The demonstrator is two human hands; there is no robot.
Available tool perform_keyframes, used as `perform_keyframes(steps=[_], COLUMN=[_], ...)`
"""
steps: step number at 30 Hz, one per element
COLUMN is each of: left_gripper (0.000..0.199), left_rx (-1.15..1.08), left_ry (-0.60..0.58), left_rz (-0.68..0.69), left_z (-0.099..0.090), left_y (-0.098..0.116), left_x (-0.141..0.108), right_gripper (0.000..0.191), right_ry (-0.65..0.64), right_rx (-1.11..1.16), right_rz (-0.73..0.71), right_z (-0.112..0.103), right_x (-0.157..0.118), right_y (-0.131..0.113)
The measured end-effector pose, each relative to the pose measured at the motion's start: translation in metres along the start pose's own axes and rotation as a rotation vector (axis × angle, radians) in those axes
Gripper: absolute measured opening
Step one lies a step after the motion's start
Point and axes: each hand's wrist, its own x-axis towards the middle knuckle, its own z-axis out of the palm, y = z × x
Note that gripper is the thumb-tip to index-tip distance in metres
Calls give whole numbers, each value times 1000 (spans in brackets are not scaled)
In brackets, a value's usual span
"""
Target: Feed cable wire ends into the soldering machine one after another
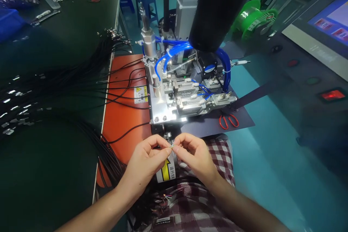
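My left hand [152,156] and my right hand [194,154] meet in front of the machine, fingertips almost touching. Both are closed in a pinch on a tiny pale piece [172,146] that looks like a wire end, mostly covered by the fingers. Just beyond them sits a small metal fixture [168,136] at the machine's near edge. Below the hands is a white label with a yellow arrow [165,170]. Black cables rest by my lap, with thin coloured wire ends [167,197] showing.
The metal machine [163,105] with blue air tubes [179,48] stands ahead on an orange-red base [122,116]. Several black cables [89,69] run from the dark table into its left side. Red-handled scissors [228,121] lie right. A control panel [312,65] and green spool [248,18] stand farther right.
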Motion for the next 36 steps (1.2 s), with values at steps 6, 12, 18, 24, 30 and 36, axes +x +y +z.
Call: perform_keyframes(steps=[6,12,18,24,30,36], left_gripper=[16,17,18,16,16,18], left_rx=[-2,13,3,-18,-66,-60], left_ry=[5,-7,-4,18,24,25], left_rz=[11,15,11,20,38,41], left_z=[-1,0,1,1,1,1], left_y=[-4,-4,-2,-5,-6,-6], left_x=[0,0,0,1,1,2], right_gripper=[15,14,14,13,12,12], right_ry=[2,-3,3,1,5,6], right_rx=[84,101,99,137,185,230], right_rz=[60,70,56,64,54,71], right_z=[0,-1,-2,0,1,1], right_x=[-1,-1,0,-2,-4,-2], right_y=[4,5,6,6,9,11])
